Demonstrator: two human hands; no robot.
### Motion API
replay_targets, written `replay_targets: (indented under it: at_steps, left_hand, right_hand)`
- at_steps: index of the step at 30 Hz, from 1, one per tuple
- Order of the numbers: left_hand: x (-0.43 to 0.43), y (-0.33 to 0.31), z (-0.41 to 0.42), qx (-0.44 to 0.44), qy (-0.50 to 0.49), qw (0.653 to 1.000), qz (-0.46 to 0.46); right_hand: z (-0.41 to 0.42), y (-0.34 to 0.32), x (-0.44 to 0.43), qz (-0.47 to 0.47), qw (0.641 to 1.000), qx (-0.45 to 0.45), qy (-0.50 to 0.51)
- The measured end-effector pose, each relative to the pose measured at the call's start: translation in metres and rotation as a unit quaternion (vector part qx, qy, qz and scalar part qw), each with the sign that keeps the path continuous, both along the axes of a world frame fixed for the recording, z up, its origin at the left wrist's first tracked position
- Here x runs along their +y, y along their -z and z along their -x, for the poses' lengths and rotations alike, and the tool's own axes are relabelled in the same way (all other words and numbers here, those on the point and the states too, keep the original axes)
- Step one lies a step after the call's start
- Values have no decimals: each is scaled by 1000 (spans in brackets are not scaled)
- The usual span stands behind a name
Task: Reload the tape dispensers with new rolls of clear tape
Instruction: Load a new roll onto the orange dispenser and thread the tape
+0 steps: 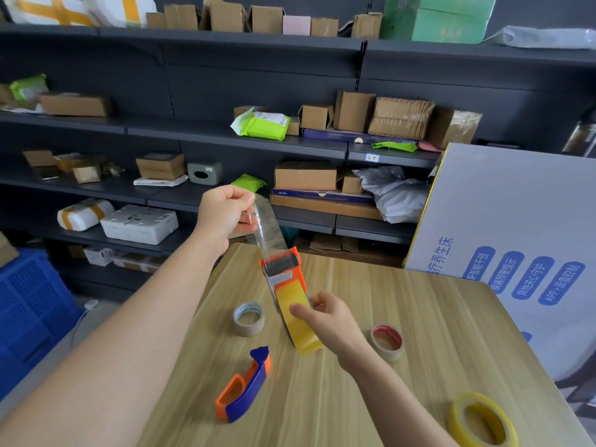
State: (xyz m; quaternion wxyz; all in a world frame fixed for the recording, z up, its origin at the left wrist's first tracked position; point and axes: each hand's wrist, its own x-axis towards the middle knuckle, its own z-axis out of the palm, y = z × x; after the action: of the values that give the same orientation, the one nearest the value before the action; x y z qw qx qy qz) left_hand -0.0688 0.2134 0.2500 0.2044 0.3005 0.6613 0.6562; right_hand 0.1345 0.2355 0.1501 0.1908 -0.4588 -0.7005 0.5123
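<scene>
Pinching the clear tape strip (269, 227), the left hand (225, 211) stretches it upward from the orange tape dispenser (283, 269), whose yellowish roll (296, 312) the right hand (329, 321) grips.

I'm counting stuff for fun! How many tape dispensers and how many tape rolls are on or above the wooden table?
Tape dispensers: 2, the orange dispenser held in the right hand and the blue and orange dispenser lying on the table.
Tape rolls: 4, the yellowish roll in the orange dispenser, the yellow roll, the grey-cored roll and the red-cored roll.
Total: 6
</scene>
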Motion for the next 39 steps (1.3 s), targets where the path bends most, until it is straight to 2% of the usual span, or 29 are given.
replay_targets:
  at_steps: [2, 6, 12, 17, 25, 32, 39]
  left_hand:
    - [2, -1, 1, 5, 3, 1000, -1]
    - [5, -4, 3, 23, -9, 1000, 3]
    - [5, -2, 15, 3, -33, 999, 16]
    - [8, 0, 21, -19, -61, 998, 22]
    - [8, -9, 37, -43, -122, 992, 16]
    - [4, -11, 47, -43, -154, 987, 20]
    - [3, -12, 62, -39, -177, 983, 32]
  right_hand:
    - [1, 2, -2, 23, 999, 45, 20]
    - [3, 6, -8, -3, 995, 85, 55]
    - [-4, 2, -5, 24, 987, 156, 5]
    - [-4, 0, -1, 7, 989, 149, -20]
    - [-3, 5, 3, 33, 993, 96, -60]
    - [-6, 16, 6, 32, 979, 188, -66]
    - [-7, 17, 6, -9, 976, 201, -87]
